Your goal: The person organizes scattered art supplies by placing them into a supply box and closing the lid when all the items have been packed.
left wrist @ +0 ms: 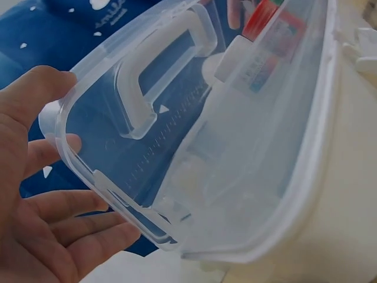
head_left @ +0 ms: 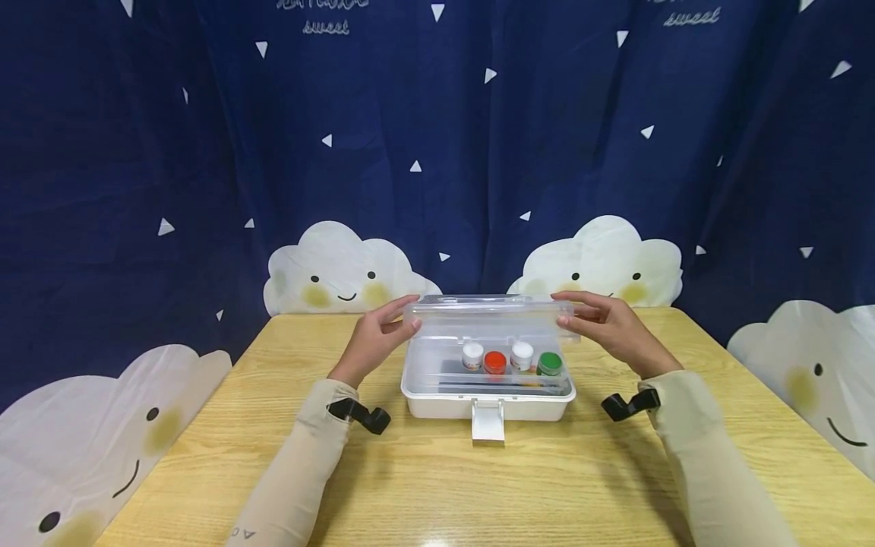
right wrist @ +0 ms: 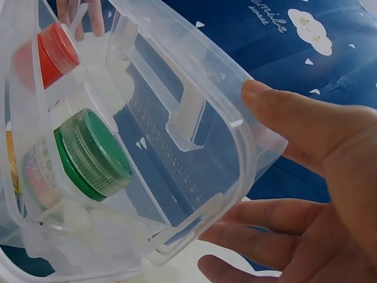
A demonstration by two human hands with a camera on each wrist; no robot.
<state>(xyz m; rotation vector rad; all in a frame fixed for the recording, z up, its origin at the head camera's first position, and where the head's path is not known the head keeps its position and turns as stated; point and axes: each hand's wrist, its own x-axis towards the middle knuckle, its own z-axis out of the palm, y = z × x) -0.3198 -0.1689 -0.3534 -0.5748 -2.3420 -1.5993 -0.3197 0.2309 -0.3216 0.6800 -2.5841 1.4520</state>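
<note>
A white storage box [head_left: 444,408] sits on the table with its clear plastic lid [head_left: 487,325] tilted up. My left hand [head_left: 372,342] pinches the lid's left end, thumb on the near side and fingers behind. At the other end my right hand [head_left: 614,330] grips it the same way. Inside stand a white-capped jar [head_left: 472,357], a red-capped jar [head_left: 495,362], a second white-capped jar [head_left: 522,355] and a green-capped jar [head_left: 550,364]. In the left wrist view, a carrying handle [left wrist: 132,91] is part of the lid. At the front, the white latch [head_left: 488,425] hangs down unfastened.
The wooden table [head_left: 437,486] extends around the box on all sides. Behind it hangs a dark blue curtain [head_left: 383,99] with white clouds and triangles. Black wrist mounts [head_left: 358,414] sit on both sleeves.
</note>
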